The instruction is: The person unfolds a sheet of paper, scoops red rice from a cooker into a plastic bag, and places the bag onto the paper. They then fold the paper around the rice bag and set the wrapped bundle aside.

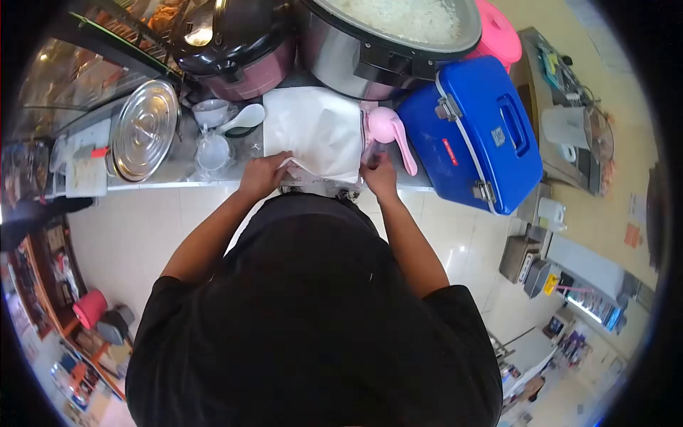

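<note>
Head view: white paper sheet (pixel 316 132) laid flat on steel worktop (pixel 167 179). Near edge is pinched by left hand (pixel 265 174); right hand (pixel 380 176) set at right corner, grip not discernible. Spreading judged underway; even two-handed pull needed next, pink plastic scoop (pixel 390 129) avoided.

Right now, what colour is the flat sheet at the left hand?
Plain white sheet, no pattern; the head view shows it best.
</note>
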`<state>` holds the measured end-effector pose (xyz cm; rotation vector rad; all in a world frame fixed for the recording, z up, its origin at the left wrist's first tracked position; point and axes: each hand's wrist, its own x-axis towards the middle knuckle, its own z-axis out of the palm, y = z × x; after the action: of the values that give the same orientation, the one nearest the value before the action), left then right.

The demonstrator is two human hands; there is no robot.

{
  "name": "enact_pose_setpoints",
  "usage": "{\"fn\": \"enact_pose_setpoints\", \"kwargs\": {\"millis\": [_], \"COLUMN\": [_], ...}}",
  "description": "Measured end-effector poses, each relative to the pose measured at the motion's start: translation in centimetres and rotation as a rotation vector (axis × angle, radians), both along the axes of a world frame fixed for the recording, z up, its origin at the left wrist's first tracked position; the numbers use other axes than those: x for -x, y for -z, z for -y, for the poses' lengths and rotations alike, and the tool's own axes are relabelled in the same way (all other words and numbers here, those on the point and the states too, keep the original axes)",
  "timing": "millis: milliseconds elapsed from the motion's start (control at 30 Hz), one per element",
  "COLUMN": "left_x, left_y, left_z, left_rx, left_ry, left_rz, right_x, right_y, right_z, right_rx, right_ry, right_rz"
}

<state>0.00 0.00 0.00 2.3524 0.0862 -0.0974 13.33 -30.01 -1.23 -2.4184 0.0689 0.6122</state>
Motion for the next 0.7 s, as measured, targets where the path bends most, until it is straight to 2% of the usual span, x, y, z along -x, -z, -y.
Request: {"fn": "enact_pose_setpoints", "kwargs": {"millis": [67, 100, 167, 200, 300, 467, 533, 567, 633, 667, 700], "left_x": [-1.1, 0.1, -0.2, -0.5, -0.8, -1.4, -1.5, -1.6, -1.7, -1.8, -1.8], "left_y": [-0.6, -1.5, -1.1, -0.8, 0.1, -1.0, 0.6, 1.5, 0.0, -0.7, -0.2], "left_z": [-0.2, -5.4, -6.5, -6.9, -7.6, -7.8, -8.3, -8.6, -8.8, -9.0, -9.5], "left_rx": [0.093, 0.04, 0.091, 0.123, 0.237, 0.461, 0.521, 0.553, 0.487, 0.452, 0.434], "left_ry": [0.019, 0.01, -0.005, -0.038, -0.136, -0.234, -0.256, -0.27, -0.299, -0.314, -0.315], "left_rz": [-0.018, -0.046, -0.109, -0.085, -0.059, -0.012, -0.002, 0.003, 0.072, 0.108, 0.088], "right_x": [-0.1, 1.4, 1.8, 1.9, 3.0, 2.8, 2.5, 2.4, 2.0, 3.1, 3.8], "right_y": [1.8, 3.7, 4.1, 3.2, 1.5, 0.9, 1.7, 2.0, 1.8, 1.9, 1.5], "right_z": [0.5, -4.5, -4.0, -3.8, -3.7, -5.2, -6.2, -6.5, -7.4, -8.2, -9.0], "right_rx": [-0.09, -0.234, -0.367, -0.266, 0.033, 0.03, -0.192, -0.164, -0.107, 0.125, 0.092], "right_ry": [0.058, 0.135, 0.286, 0.19, 0.12, 0.066, 0.209, 0.188, 0.14, 0.077, 0.123], "right_rz": [0.054, 0.042, 0.018, 0.148, 0.363, 0.185, -0.047, -0.092, -0.183, 0.066, 0.078]}}
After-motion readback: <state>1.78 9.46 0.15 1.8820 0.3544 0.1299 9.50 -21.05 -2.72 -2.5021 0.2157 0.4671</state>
